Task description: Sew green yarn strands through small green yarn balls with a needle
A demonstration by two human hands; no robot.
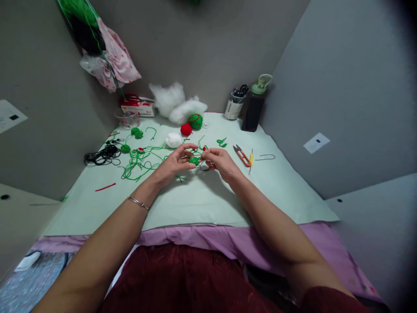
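Observation:
My left hand (177, 163) holds a small green crocheted piece (193, 161) between thumb and fingers, a little above the table. Close beside it, my right hand (217, 161) has thumb and index finger pinched together; what lies in the pinch is too small to make out. A small red bit (204, 148) shows at the right fingertips, though I cannot tell whether it is held. A thin dark cord (204, 168) loops below the right fingers. Loose green yarn (137, 163) lies tangled to the left of my left hand.
Behind my hands sit balls of white (173, 139), red (186, 129) and green yarn (195, 121), with white stuffing (177, 102). Orange thread snips (243, 155) and a yellow-handled hook (251, 160) lie right. A bottle (256, 104) stands at the back; black cord (103, 155) lies left.

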